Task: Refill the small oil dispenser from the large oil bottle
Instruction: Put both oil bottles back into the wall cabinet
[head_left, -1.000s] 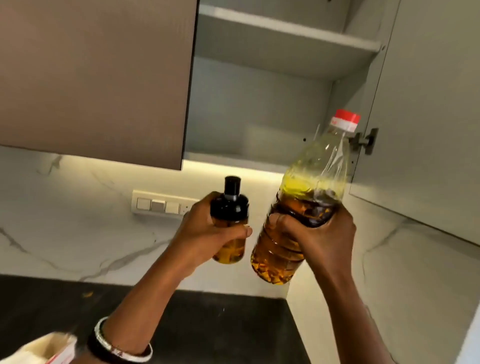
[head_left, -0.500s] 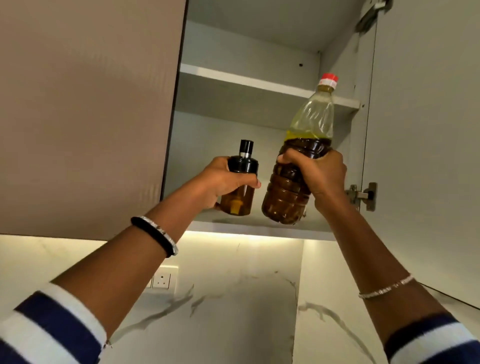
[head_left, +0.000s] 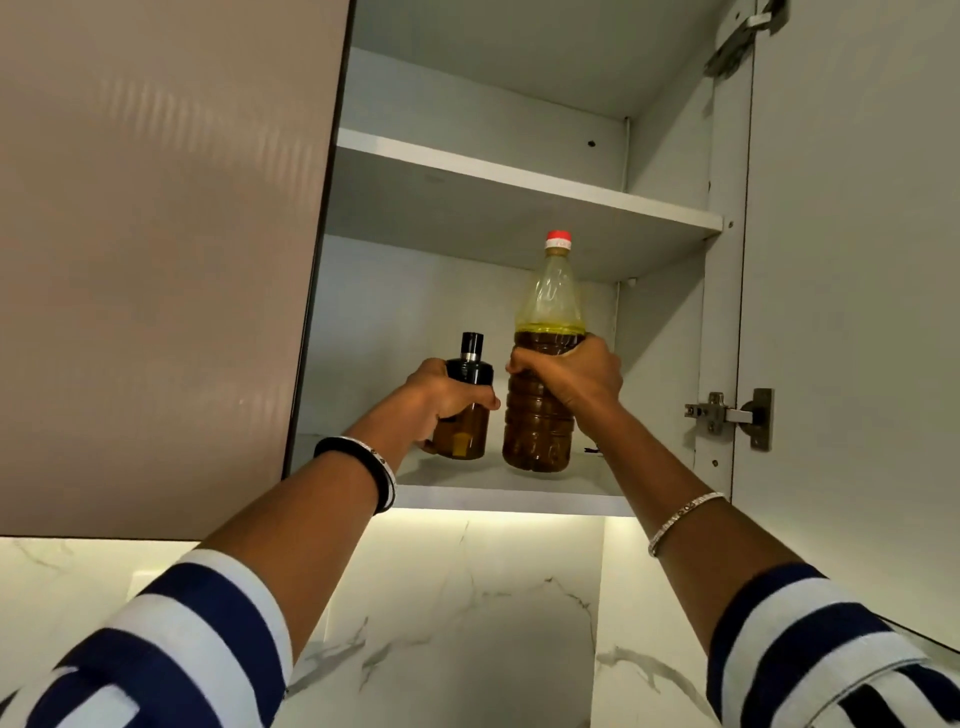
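- The small oil dispenser (head_left: 464, 432) is upright, long axis vertical. The left hand (head_left: 441, 395) grips it, fingers curled round its shoulder just under the black cap.
- The large oil bottle (head_left: 540, 428) is upright just right of it, close but apart. The right hand (head_left: 571, 374) wraps its middle, with the red cap well above the fingers.
- Both bases are low over the shelf floor (head_left: 493, 486), below the fingers; I cannot tell whether they touch it.
- The upper shelf (head_left: 519, 176) sits just above the cap, so tilting looks risky. The likely free path is toward the person, over the front edge.
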